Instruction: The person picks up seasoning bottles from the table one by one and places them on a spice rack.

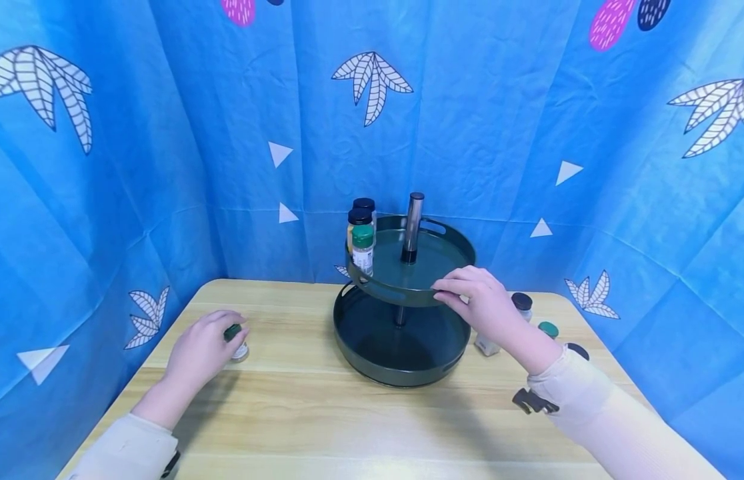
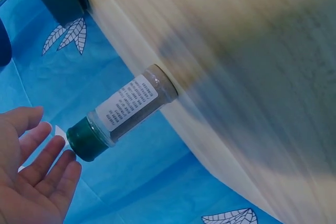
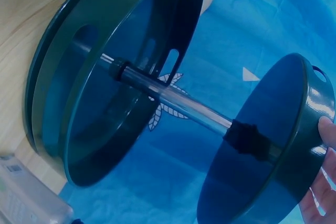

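Observation:
A spice jar with a green cap point(image 2: 123, 108) stands upright on the table at the left. My left hand point(image 1: 201, 343) is beside its cap, and in the left wrist view the fingers point(image 2: 44, 166) reach near the cap without closing round it. Near the middle stands a dark green two-tier turntable point(image 1: 402, 377) with a metal post. My right hand point(image 1: 480, 300) pinches the rim of its upper tier at the front right, the thumb on the outer wall. Several spice jars, one green-capped point(image 1: 363, 253) and others black-capped point(image 1: 359, 217), stand on the upper tier's left side.
Right of the turntable, partly behind my right forearm, are several more jars: one black-capped point(image 1: 522, 303), one green-capped point(image 1: 549, 329), and a pale container point(image 3: 31, 195). A blue patterned curtain point(image 1: 228, 133) surrounds the wooden table point(image 1: 300, 427).

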Demonstrator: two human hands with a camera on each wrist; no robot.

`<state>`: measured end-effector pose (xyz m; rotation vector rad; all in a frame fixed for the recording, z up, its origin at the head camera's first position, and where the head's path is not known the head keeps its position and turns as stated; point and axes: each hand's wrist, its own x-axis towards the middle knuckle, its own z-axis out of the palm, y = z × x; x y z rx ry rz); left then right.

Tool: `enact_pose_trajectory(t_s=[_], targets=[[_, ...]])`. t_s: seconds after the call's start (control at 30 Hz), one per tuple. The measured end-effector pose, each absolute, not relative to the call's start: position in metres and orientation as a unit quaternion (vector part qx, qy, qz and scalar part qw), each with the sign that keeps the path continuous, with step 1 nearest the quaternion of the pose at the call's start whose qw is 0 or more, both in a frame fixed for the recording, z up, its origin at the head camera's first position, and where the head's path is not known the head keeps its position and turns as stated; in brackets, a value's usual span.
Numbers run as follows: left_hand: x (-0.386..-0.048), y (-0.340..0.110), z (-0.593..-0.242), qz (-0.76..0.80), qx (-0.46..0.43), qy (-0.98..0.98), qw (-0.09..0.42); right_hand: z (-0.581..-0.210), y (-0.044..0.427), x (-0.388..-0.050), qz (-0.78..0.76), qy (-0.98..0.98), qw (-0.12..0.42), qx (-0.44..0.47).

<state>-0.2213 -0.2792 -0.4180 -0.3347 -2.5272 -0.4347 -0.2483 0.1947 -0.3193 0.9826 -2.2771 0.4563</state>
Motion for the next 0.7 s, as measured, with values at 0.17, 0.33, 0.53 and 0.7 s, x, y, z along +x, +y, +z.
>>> enact_pose_trajectory(t_s=[0.17, 0.33, 0.53, 0.7], targets=[[-0.2226, -0.2817, -0.4206, -0.161, -0.121, -0.942, 0.269, -0.3199, 0.1947, -0.2485, 0.174, -0.858, 0.308, 0.373], [-0.2238, -0.2833, -0.4228, -0.163, -0.121, -0.942, 0.267, -0.321, 0.195, -0.2493, 0.174, -0.853, 0.315, 0.378], [-0.2247, -0.2846, -0.4242, -0.166, -0.119, -0.943, 0.263, -0.3214, 0.1948, -0.2491, 0.176, -0.853, 0.317, 0.376], [-0.2275, -0.2874, -0.4256, -0.17, -0.108, -0.945, 0.256, -0.3207, 0.1944, -0.2484, 0.178, -0.855, 0.314, 0.373]])
